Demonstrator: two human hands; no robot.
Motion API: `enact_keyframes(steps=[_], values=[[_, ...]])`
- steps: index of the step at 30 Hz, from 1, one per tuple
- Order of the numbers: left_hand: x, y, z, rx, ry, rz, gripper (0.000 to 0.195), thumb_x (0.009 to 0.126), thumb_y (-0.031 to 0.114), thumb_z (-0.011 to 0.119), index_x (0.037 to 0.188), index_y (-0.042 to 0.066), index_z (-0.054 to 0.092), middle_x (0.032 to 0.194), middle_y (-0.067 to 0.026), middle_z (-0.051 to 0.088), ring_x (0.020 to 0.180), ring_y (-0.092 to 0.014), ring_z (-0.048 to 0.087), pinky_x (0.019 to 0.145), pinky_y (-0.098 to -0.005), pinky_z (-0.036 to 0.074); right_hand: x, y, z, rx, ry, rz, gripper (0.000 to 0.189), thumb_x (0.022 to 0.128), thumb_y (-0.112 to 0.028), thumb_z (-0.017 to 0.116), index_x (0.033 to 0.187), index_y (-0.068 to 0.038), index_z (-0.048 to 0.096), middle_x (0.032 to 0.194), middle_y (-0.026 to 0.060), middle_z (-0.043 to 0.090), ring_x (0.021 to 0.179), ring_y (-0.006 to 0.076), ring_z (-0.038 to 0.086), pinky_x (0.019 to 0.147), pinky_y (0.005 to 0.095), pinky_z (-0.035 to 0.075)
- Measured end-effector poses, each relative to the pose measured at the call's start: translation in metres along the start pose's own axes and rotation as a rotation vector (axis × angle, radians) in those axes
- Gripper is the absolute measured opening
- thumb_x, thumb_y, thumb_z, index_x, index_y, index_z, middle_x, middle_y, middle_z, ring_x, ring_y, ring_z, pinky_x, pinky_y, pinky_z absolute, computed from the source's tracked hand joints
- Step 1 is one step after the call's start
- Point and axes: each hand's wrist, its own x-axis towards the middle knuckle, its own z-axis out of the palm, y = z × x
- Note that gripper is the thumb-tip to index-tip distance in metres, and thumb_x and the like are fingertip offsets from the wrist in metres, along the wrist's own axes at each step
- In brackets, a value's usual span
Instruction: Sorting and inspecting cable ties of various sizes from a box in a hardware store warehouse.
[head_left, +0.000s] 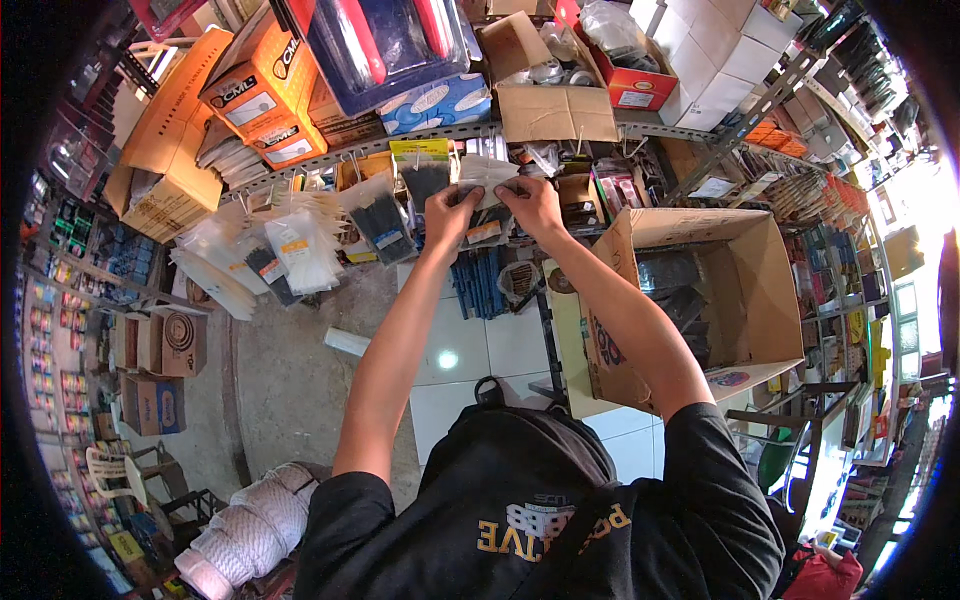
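Both my hands are raised to the front of a metal shelf, at a hanging clear plastic packet with dark contents and an orange label low on it. My left hand pinches the packet's left upper part between thumb and fingers. On the other side, my right hand pinches its right upper part. Just left of my left hand hangs a packet of black cable ties with a yellow-green header. Another packet of black ties hangs further left, beside bundled packets of white ties.
An open cardboard box with dark packets stands right of my right forearm. Orange boxes and an open carton sit on the shelf above. Blue rods stand below my hands. A large white rope roll lies at lower left.
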Motion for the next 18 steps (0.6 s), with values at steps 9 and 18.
enact_keyframes(steps=[9,18], values=[[0.014,-0.010,0.012,0.069,0.077,0.014,0.035,0.090,0.026,0.072,0.110,-0.003,0.070,0.096,-0.0094,0.072,0.084,-0.015,0.063,0.077,-0.0314,0.049,0.021,0.027,0.011,-0.128,0.112,-0.003,0.037,0.083,-0.029,0.075,0.104,0.001,0.073,0.092,0.0167,0.075,0.087,0.0256,0.073,0.077,0.0347,0.055],[0.028,-0.046,-0.002,0.125,0.086,0.072,0.031,0.086,0.022,0.074,0.100,-0.005,0.071,0.094,-0.0136,0.074,0.086,-0.019,0.069,0.077,-0.0325,0.051,0.025,0.025,0.001,-0.134,0.050,0.015,0.040,0.077,-0.030,0.075,0.107,-0.002,0.073,0.096,0.0238,0.071,0.094,0.0377,0.070,0.082,0.0419,0.054]])
